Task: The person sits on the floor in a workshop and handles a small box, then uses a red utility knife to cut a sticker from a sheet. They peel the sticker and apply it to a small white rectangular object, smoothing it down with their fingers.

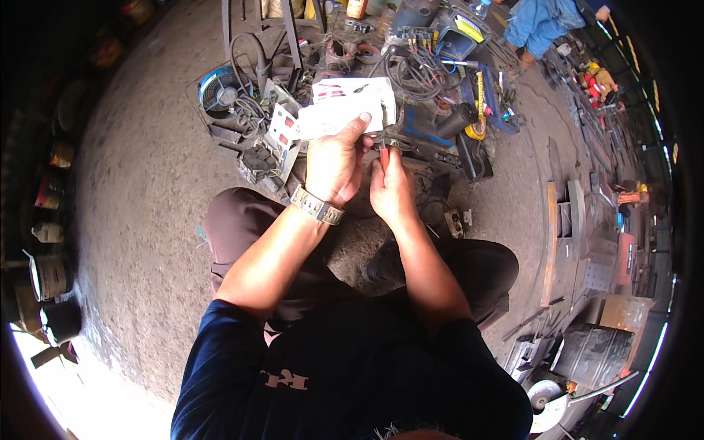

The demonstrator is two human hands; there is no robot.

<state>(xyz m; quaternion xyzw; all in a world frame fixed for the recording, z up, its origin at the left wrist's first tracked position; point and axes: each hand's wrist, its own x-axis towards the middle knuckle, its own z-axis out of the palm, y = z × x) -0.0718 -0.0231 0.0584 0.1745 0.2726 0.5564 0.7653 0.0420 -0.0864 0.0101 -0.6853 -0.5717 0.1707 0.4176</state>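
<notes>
- Head view: dark-trousered legs [238,220] are folding to either side of the work, and a watch [316,205] is circling the left wrist.
- The right hand [393,187] is gripping a red-handled tool [384,155], fingers curling round it; its tip is blending into dark clutter, so I cannot tell what it is touching.
- The left hand [337,165] is pinching white sheets [337,117] under its thumb, just left of the tool; the sheets are blocking sight of things behind them.
- Beyond, toward the right, a black cylinder [459,119] is sitting near a yellow tape measure [477,130].
- Dark cables [411,86] are looping past the sheets, while a blue fan [214,89] is resting among wires on the left.
- Farthest, another person's blue trousers [539,28] are showing at upper right.
</notes>
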